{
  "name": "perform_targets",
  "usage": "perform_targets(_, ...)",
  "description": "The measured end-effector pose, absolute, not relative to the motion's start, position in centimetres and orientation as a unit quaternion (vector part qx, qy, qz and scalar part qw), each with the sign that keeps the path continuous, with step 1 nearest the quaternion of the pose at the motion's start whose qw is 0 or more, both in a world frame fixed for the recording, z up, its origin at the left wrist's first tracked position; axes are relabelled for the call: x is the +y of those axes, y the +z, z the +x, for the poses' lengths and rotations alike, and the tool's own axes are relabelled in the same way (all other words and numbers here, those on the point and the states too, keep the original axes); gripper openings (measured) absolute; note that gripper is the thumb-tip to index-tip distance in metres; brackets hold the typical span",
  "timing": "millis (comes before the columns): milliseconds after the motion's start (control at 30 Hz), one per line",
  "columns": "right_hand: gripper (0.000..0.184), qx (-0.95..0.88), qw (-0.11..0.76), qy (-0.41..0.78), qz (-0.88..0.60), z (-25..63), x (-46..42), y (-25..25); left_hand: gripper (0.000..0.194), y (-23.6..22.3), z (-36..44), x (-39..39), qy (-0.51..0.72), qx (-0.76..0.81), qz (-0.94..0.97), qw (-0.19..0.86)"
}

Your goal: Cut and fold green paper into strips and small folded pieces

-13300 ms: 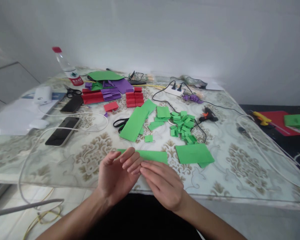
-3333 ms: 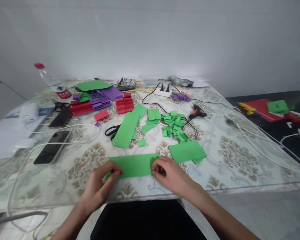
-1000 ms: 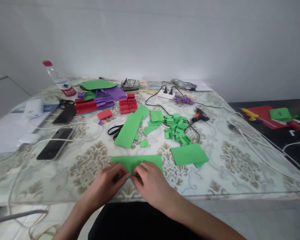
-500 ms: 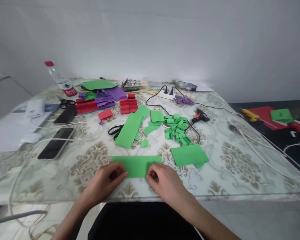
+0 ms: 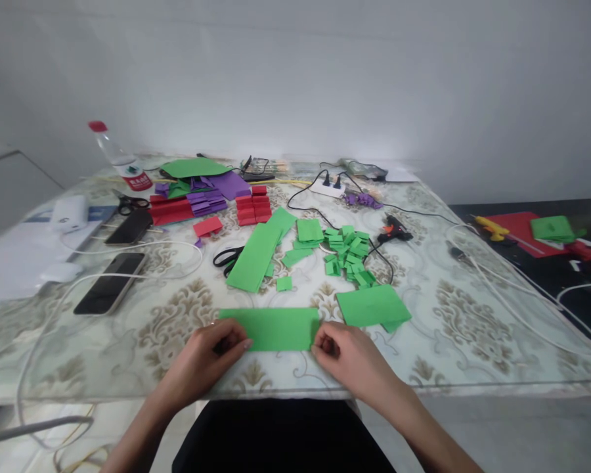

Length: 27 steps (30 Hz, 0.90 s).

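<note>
A long green paper strip (image 5: 282,328) lies flat near the table's front edge, its long side facing me. My left hand (image 5: 217,351) is closed on its front edge toward the left end, fingertips curled in a pinch. At the right end, the curled fingers of my right hand (image 5: 342,351) pinch the front corner. Just beyond the strip lie a small green paper square (image 5: 284,283) and a stack of longer green strips (image 5: 255,259), which partly covers black-handled scissors (image 5: 225,256). A folded green sheet (image 5: 373,305) rests to the right, in front of a heap of small folded green pieces (image 5: 349,249).
Two phones (image 5: 111,284) and a white cable (image 5: 177,276) lie on the left, a bottle (image 5: 128,167) behind them. Folded red paper (image 5: 253,205) and purple paper (image 5: 207,202) sit farther back. A power strip (image 5: 328,186) and black glue gun (image 5: 394,230) are at right.
My right hand has slid rightward along the strip's front edge, from beside my left hand near the middle to the right end. My left hand shifted slightly left, then stayed.
</note>
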State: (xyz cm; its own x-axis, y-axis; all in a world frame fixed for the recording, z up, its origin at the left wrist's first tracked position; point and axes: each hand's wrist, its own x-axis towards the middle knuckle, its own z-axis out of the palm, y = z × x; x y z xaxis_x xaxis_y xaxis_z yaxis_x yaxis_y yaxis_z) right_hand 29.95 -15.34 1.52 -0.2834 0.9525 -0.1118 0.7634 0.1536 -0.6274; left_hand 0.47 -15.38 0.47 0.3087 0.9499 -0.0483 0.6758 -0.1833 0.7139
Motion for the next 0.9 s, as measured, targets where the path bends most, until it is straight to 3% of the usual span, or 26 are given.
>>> perform_targets(300,0.011,-0.748,0.276,0.328,-0.507,31.4,-15.0,-0.4,0.029,0.5,0.4,-15.4,0.217,0.55,0.738,0.326)
perform_targets(400,0.007,-0.743,0.317,0.293,-0.512,31.3,-14.9,-0.6,0.029,0.4,0.4,-15.3,0.218,0.548,0.739,0.325)
perform_targets(500,0.017,-0.754,0.353,0.231,-0.504,31.2,-14.7,-0.7,0.03,0.3,0.4,-15.2,0.215,0.548,0.74,0.325)
perform_targets(733,0.035,-0.783,0.334,0.212,-0.48,31.3,-14.3,-1.0,0.03,0.4,0.5,-15.2,0.217,0.549,0.741,0.32)
perform_targets(900,0.027,-0.774,0.348,0.251,-0.466,31.4,-14.3,-0.9,0.029,0.3,0.4,-15.2,0.213,0.548,0.743,0.321)
